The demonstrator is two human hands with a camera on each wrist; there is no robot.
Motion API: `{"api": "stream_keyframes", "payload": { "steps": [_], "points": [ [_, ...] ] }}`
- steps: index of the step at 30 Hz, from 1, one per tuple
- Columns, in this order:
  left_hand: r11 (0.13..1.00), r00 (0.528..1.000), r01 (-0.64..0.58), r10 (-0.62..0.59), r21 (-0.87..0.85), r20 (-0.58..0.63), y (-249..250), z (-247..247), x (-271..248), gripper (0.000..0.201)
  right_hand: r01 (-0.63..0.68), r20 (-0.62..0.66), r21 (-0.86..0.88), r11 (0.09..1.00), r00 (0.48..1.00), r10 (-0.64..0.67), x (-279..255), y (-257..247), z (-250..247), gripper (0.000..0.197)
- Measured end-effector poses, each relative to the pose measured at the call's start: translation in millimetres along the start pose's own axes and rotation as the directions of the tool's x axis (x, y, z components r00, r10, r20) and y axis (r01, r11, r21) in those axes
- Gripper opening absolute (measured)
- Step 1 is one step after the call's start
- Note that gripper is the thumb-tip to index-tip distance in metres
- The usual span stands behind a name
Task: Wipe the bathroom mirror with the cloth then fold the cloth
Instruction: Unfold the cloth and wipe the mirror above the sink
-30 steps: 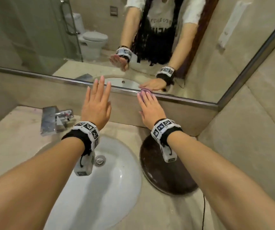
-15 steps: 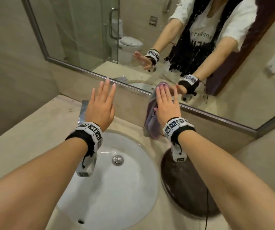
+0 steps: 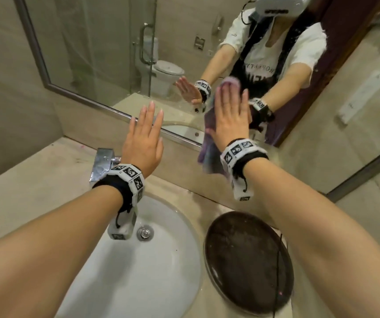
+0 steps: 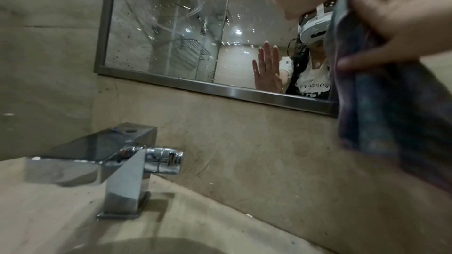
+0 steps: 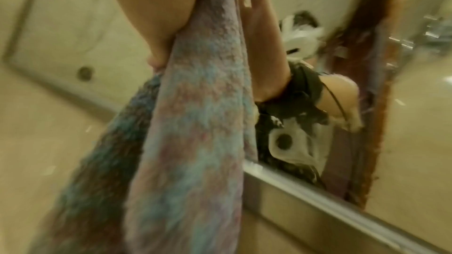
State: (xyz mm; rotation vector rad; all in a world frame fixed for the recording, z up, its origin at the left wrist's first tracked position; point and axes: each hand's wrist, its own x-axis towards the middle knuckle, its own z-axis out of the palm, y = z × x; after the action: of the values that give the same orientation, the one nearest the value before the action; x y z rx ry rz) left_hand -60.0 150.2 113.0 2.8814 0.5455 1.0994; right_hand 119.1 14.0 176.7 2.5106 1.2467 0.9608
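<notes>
Beige bathroom counter point(image 3: 46, 180) carries a white sink point(image 3: 161, 260) below the mirror point(image 3: 106, 53). Right hand point(image 3: 230, 120), fingers straight, presses the purple-blue cloth point(image 3: 209, 152) against the mirror's lower edge; left hand point(image 3: 144, 143) hovers spread.

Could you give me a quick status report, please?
Right hand flat, pressing cloth on mirror. Left hand open, idle. Nothing blocking.
</notes>
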Motion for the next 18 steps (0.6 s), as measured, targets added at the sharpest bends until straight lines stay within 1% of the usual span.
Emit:
{"api": "stream_keyframes", "payload": {
  "steps": [1, 2, 3, 4, 5, 6, 7, 8, 9, 10, 11, 13, 15, 16, 18],
  "points": [
    [1.000, 1.000, -0.004, 0.004, 0.004, -0.006, -1.1, 1.5, -0.6, 0.060, 0.147, 0.010, 0.041, 0.988, 0.989, -0.147, -2.4, -6.3, 15.7, 0.089],
    [1.000, 1.000, -0.010, 0.010, 0.010, -0.008, -2.2, 3.6, -2.1, 0.060, 0.236, 0.025, 0.072, 0.969, 0.971, -0.238, -6.6, -10.9, 29.2, 0.086],
    [1.000, 1.000, -0.013, 0.013, 0.016, -0.004, -4.6, 5.9, -4.0, 0.060, 0.279, 0.055, 0.057, 0.959, 0.958, -0.282, -12.5, -17.6, 39.7, 0.086],
    [1.000, 1.000, -0.011, 0.011, 0.024, 0.005, -7.9, 8.2, -5.9, 0.060, 0.296, 0.083, 0.017, 0.955, 0.951, -0.296, -18.6, -22.9, 45.2, 0.083],
    [0.999, 1.000, -0.007, 0.006, 0.031, 0.019, -11.5, 10.2, -8.1, 0.060, 0.321, 0.080, -0.006, 0.947, 0.944, -0.319, -22.6, -25.7, 51.6, 0.079],
    [0.999, 0.999, -0.002, 0.000, 0.037, 0.038, -14.2, 12.3, -10.3, 0.061, 0.375, 0.057, -0.058, 0.925, 0.926, -0.372, -25.3, -24.5, 55.6, 0.079],
    [0.999, 0.998, 0.003, -0.005, 0.043, 0.058, -15.9, 13.7, -11.7, 0.061, 0.442, 0.018, -0.094, 0.892, 0.896, -0.443, -23.5, -19.7, 57.9, 0.083],
    [0.999, 0.997, 0.006, -0.009, 0.046, 0.070, -16.7, 14.9, -11.8, 0.061, 0.474, -0.026, -0.077, 0.877, 0.879, -0.477, -19.5, -12.2, 52.6, 0.084],
    [0.999, 0.997, 0.006, -0.010, 0.042, 0.076, -16.4, 16.3, -10.0, 0.061, 0.471, -0.107, -0.042, 0.881, 0.875, -0.472, -11.8, -1.9, 47.7, 0.077],
    [0.999, 0.997, 0.005, -0.008, 0.033, 0.074, -15.6, 17.1, -6.9, 0.060, 0.458, -0.145, -0.004, 0.889, 0.879, -0.454, -2.1, 8.5, 35.7, 0.067],
    [1.000, 0.998, 0.006, -0.007, 0.023, 0.066, -13.9, 17.4, -2.4, 0.060, 0.451, -0.210, -0.002, 0.893, 0.873, -0.441, 13.9, 21.1, 26.3, 0.061],
    [1.000, 0.999, 0.015, -0.015, -0.009, 0.039, -10.0, 16.3, 8.3, 0.060, 0.430, -0.191, -0.043, 0.902, 0.882, -0.430, 44.9, 40.1, -7.4, 0.066],
    [0.998, 0.999, 0.033, -0.032, -0.060, 0.018, -7.1, 12.1, 19.3, 0.061, 0.349, -0.175, -0.074, 0.934, 0.918, -0.357, 65.5, 43.3, -37.5, 0.069],
    [0.996, 0.999, 0.041, -0.041, -0.078, 0.006, -6.6, 9.3, 23.6, 0.061, 0.308, -0.155, -0.067, 0.949, 0.936, -0.315, 68.8, 37.9, -44.8, 0.069],
    [0.994, 0.998, 0.055, -0.058, -0.090, -0.021, -10.2, 4.0, 28.8, 0.061, 0.300, -0.129, -0.056, 0.952, 0.944, -0.305, 68.7, 20.8, -44.3, 0.067]
  ]
}}
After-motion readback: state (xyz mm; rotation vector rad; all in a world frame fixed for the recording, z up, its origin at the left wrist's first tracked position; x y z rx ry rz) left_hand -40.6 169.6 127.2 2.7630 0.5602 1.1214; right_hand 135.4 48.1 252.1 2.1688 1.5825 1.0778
